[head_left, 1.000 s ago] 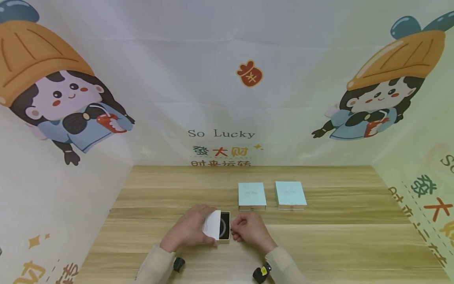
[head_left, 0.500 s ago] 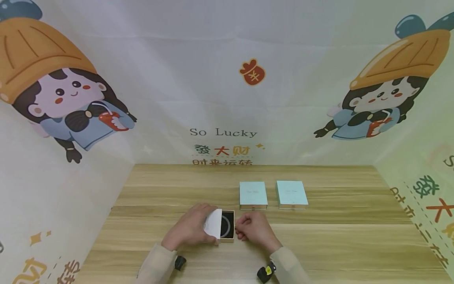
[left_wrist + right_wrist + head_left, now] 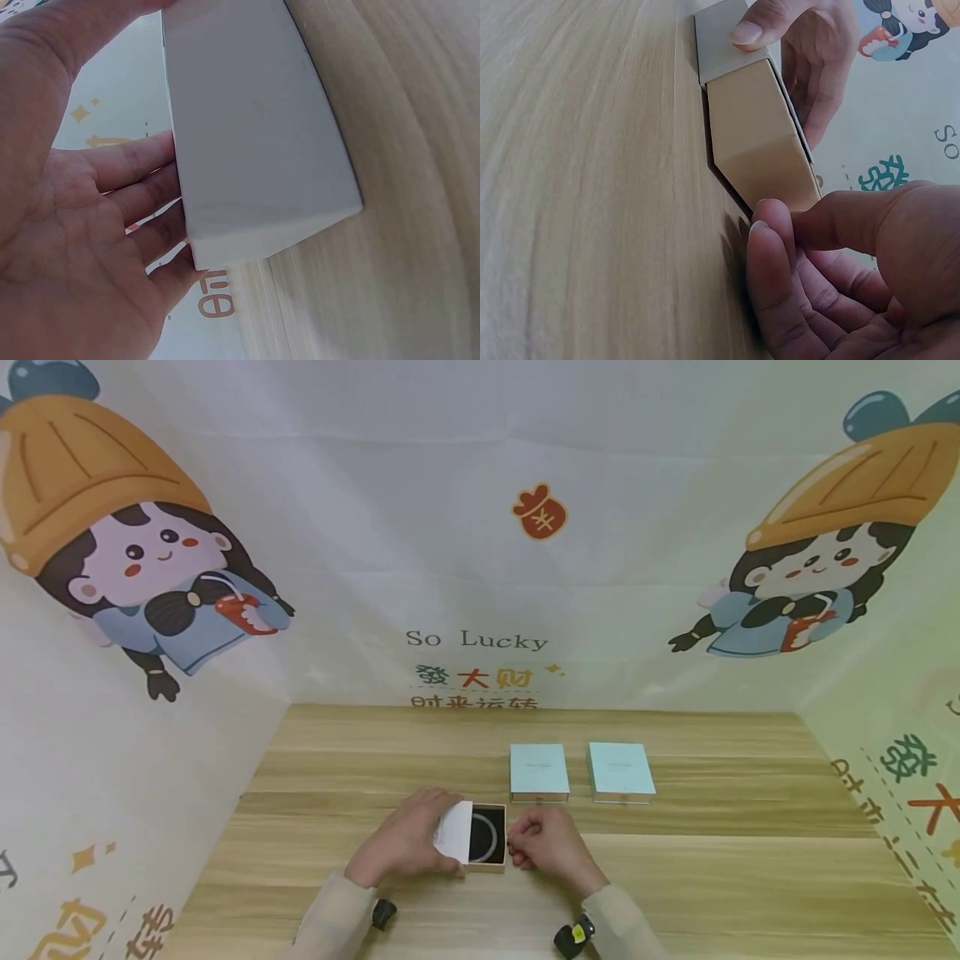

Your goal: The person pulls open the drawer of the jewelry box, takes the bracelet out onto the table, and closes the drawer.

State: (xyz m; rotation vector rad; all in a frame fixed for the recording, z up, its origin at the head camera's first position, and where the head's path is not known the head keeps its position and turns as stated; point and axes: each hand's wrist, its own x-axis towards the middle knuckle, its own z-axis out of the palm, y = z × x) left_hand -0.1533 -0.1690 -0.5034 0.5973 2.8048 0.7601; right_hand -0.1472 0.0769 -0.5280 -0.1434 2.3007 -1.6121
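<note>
White box cover (image 3: pixel 453 833) — tan drawer (image 3: pixel 754 112) (black inside) — pale blue boxes (image 3: pixel 538 770), brown-grained table (image 3: pixel 720 885).

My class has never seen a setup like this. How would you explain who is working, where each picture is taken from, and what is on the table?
No machine here: a person works with two bare hands. The wide picture comes from a head camera looking forward and down. The close-ups come from the left wrist camera and right wrist camera.

On the wood-grain table, the left hand grips a box's white sleeve. Its tan drawer sticks partly out, showing a pale ring-shaped item on black. The right hand pinches at the drawer's end; the exact grip is hidden. Farther back stand two light-blue boxes.
</note>
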